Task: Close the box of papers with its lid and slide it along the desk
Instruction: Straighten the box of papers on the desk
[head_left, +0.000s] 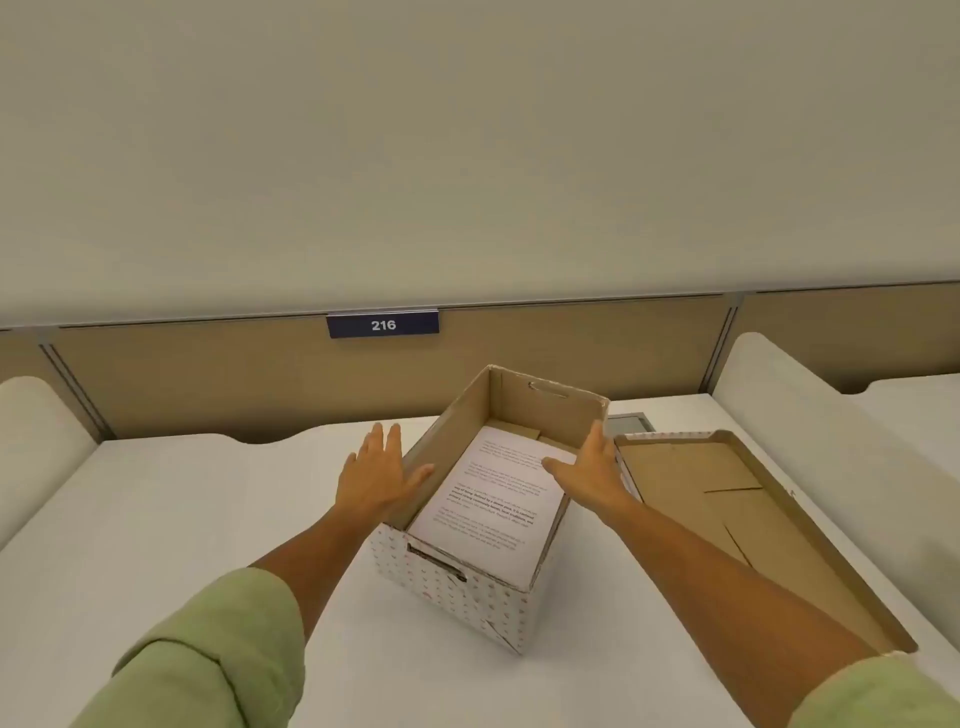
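The file box sat mid-counter, open, w/ printed papers stacked flat inside. Its lid lay upside down just beside the box's right wall, inner face up. Left hand was spread, palm against the left wall; right hand was spread at the right rim, nothing gripped. Step in hand, by judgement: fetch lid. Procedure: right hand to lid's near long edge, left to far; flip it, align corners w/ box rim, press down evenly. The counter was white; placard "216" hung on the partition behind.
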